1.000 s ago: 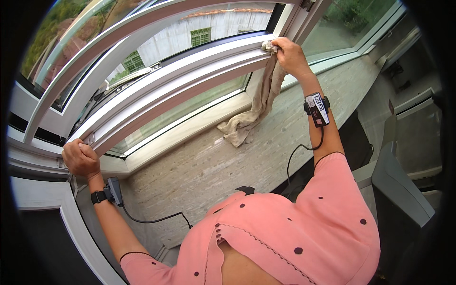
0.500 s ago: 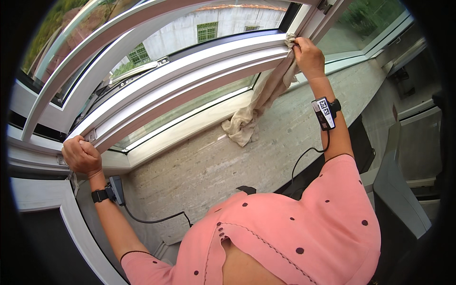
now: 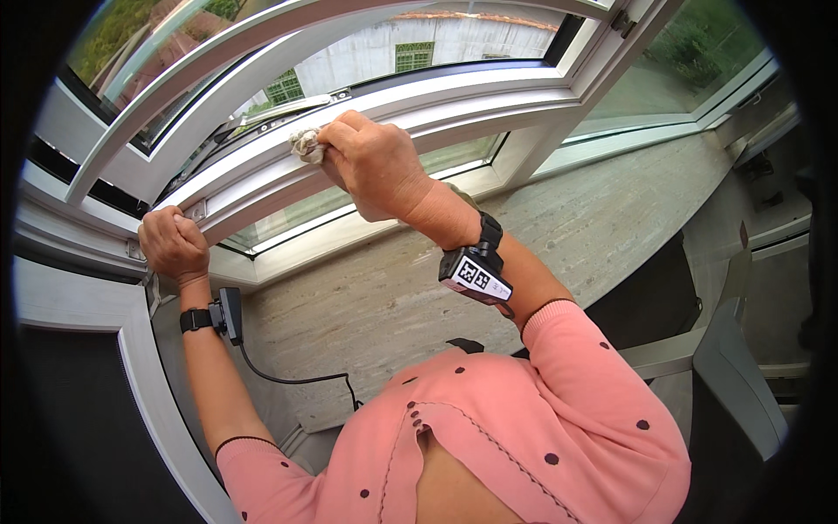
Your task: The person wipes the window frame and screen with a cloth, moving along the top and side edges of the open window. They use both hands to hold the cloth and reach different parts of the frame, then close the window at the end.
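Observation:
My right hand (image 3: 380,166) is closed on a bunched, pale cloth (image 3: 306,145). It presses the cloth against the white window frame (image 3: 454,106), around the middle of the lower rail. Most of the cloth is hidden behind the hand and forearm. At the left end of that rail, my left hand (image 3: 175,242) is curled round the frame beside a small metal latch plate (image 3: 197,210). Each wrist carries a black strap with a small device on it.
Beneath the window runs a grey stone sill (image 3: 367,319). An outward-tilted sash (image 3: 209,96) and its metal stay arm (image 3: 284,108) stand beyond the rail. A white-framed dark panel (image 3: 131,367) is at lower left, a grey chair-like piece (image 3: 738,358) at right.
My right hand has swept left along the rail with the cloth, from the right corner to the middle. My left hand keeps its grip; the whole view has shifted slightly.

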A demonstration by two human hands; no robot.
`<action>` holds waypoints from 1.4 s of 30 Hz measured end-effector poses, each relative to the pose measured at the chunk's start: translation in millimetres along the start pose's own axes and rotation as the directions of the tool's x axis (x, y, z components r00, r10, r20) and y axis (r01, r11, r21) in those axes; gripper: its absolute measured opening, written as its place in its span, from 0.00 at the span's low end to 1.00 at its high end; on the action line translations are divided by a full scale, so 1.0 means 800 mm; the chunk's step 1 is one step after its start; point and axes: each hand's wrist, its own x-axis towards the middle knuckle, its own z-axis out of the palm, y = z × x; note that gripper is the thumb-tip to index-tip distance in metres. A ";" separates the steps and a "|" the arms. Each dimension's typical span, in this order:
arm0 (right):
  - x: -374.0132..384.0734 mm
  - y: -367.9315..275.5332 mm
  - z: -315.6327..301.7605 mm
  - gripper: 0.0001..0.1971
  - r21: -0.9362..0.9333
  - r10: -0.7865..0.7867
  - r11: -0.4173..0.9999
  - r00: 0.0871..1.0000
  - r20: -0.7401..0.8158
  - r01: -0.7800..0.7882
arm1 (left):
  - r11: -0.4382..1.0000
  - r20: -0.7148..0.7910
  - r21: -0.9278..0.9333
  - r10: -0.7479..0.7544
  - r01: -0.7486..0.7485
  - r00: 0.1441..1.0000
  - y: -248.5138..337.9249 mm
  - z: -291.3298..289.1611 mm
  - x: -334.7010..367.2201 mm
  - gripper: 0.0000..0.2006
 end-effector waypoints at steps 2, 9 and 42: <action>0.008 -0.004 0.004 0.07 0.169 -0.045 0.984 0.998 -0.042 0.051 | 1.000 0.006 0.002 -0.009 0.009 1.000 0.000 0.000 0.001 0.05; 0.026 0.139 -0.160 0.12 -0.229 0.019 0.964 0.901 -0.434 -0.131 | 0.998 0.001 -0.049 -0.038 0.038 0.999 -0.001 0.003 -0.004 0.04; 0.135 -0.064 0.108 0.11 0.281 -0.074 0.959 0.988 0.136 0.033 | 0.992 -0.089 -0.109 -0.072 0.062 0.994 0.000 0.005 -0.001 0.02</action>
